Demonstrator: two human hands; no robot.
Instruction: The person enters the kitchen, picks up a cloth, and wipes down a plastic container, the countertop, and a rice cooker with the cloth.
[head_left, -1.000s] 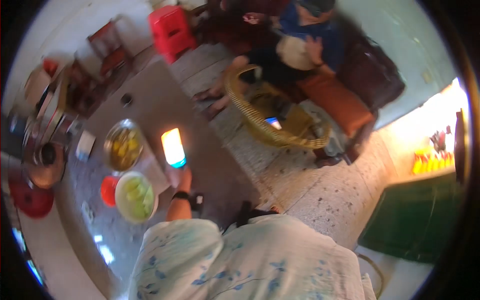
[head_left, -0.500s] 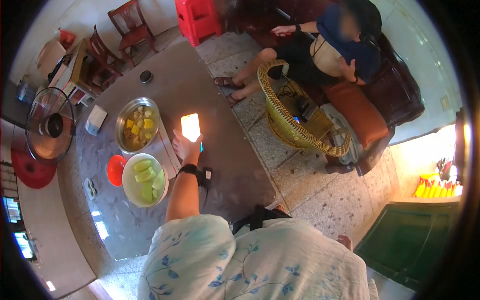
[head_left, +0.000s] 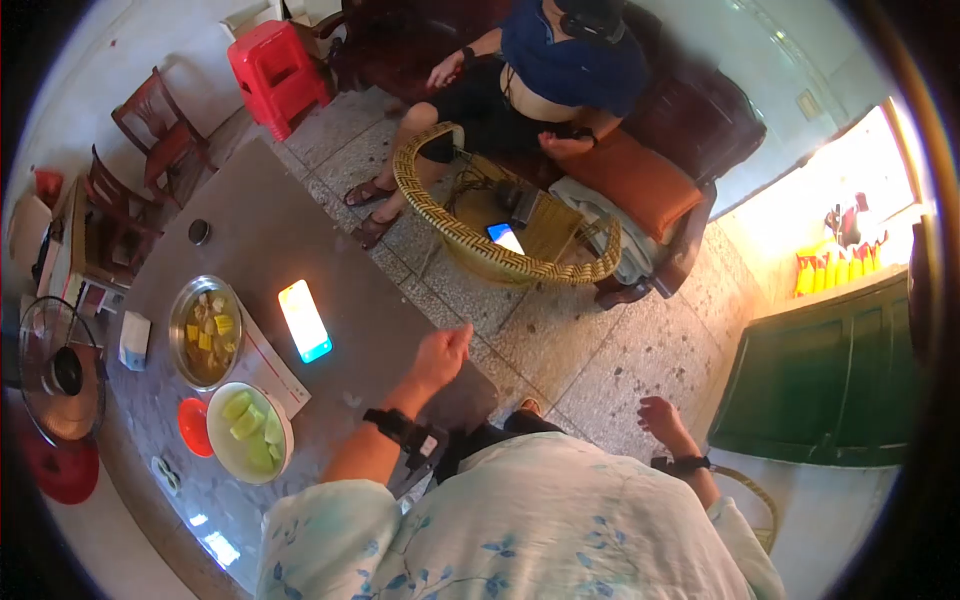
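Observation:
My left hand (head_left: 440, 360) is raised over the right edge of the dark table (head_left: 370, 410), its fingers curled together with nothing visible in them. A strap with a small device circles that wrist. Away from my hand, a phone (head_left: 305, 321) with a bright screen lies on the tabletop. At the lower right my right hand (head_left: 664, 420) hangs beside my body, fingers loosely bent and apart, holding nothing; a dark band is on its wrist. Left of the phone are a metal bowl (head_left: 205, 334) of corn and other food and a white bowl (head_left: 250, 432) of green pieces.
A person (head_left: 570, 60) sits on a dark sofa behind a wicker basket (head_left: 500, 245) holding another phone. Red stools (head_left: 277, 75) and wooden chairs (head_left: 165, 135) stand beyond the table. A fan (head_left: 62, 370) is at left, a green cabinet (head_left: 820, 385) at right.
My left hand has let go of the phone, which now lies on the table, and has drawn back to the right. My right hand has come further into view. The camera view has shifted.

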